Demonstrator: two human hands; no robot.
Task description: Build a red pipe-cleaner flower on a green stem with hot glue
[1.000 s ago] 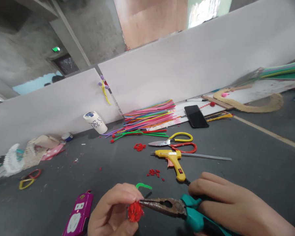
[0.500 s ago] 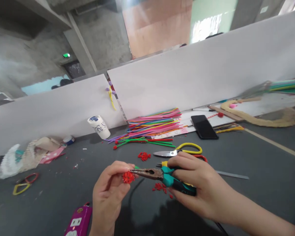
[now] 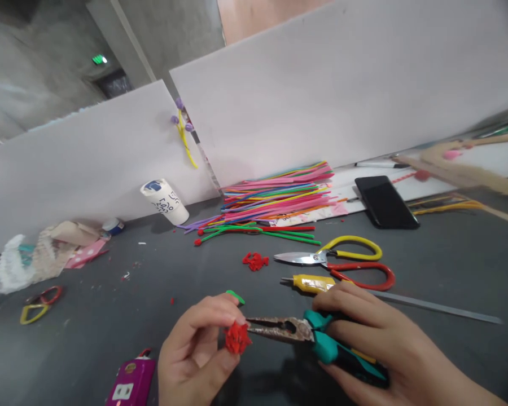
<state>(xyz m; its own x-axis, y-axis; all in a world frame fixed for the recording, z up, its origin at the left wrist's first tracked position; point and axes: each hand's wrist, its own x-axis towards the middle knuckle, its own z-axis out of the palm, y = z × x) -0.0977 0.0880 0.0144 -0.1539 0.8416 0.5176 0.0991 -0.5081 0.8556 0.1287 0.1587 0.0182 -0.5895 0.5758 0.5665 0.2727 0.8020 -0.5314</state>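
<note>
Pinched between the thumb and fingers of my left hand (image 3: 197, 349) is a small red flower (image 3: 237, 338) with ragged petals. A short green stem end (image 3: 236, 296) sticks out behind those fingers. My right hand (image 3: 376, 338) is wrapped round the teal and black handles of long-nose pliers (image 3: 290, 329) with rusty jaws. The jaw tips meet the flower's upper right edge; whether they grip a petal I cannot tell. Beyond the pliers lie a pile of red bits (image 3: 255, 261), scissors (image 3: 307, 257) with yellow and red handles, and a yellow-handled tool (image 3: 311, 283).
Colourful pipe-cleaner-like sticks (image 3: 279, 197) lie along the white partition (image 3: 322, 101). A black phone (image 3: 386, 202) is to their right, a white cup (image 3: 165, 201) to their left. Near left are a purple box (image 3: 133, 380) and small scissors (image 3: 38, 307). A metal strip (image 3: 440, 307) lies at right.
The view has tilted down and shifted. Both hands, with the flower and the pliers, sit lower and further right in the picture. The flower has turned slightly, and the pliers stay at its edge.
</note>
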